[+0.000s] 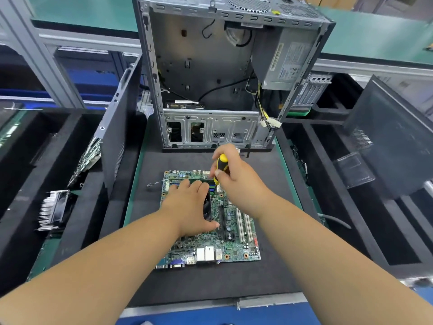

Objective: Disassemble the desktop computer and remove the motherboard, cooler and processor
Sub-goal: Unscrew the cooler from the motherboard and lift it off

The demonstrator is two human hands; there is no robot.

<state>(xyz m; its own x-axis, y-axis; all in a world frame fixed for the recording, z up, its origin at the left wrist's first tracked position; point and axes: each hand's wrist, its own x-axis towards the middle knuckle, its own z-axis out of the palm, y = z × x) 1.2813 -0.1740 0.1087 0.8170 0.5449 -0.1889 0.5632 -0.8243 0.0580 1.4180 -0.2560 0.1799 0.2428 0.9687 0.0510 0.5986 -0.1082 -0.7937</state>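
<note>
Left hand [191, 205] lay flat, fingers relaxed, on cooler [208, 208] atop motherboard [230, 233] on black mat [150, 207]. Right hand [230, 177] gripped screwdriver [220, 167], tip down beside cooler. Case [210, 73] stood open behind.

The motherboard [236, 245] at lower centre is green with white slots and a blue port. It lies on a black mat [276, 273] edged in green. The screwdriver [221, 165] handle is yellow and black. The case [210, 73] at the top is grey metal with yellow wires.
</note>
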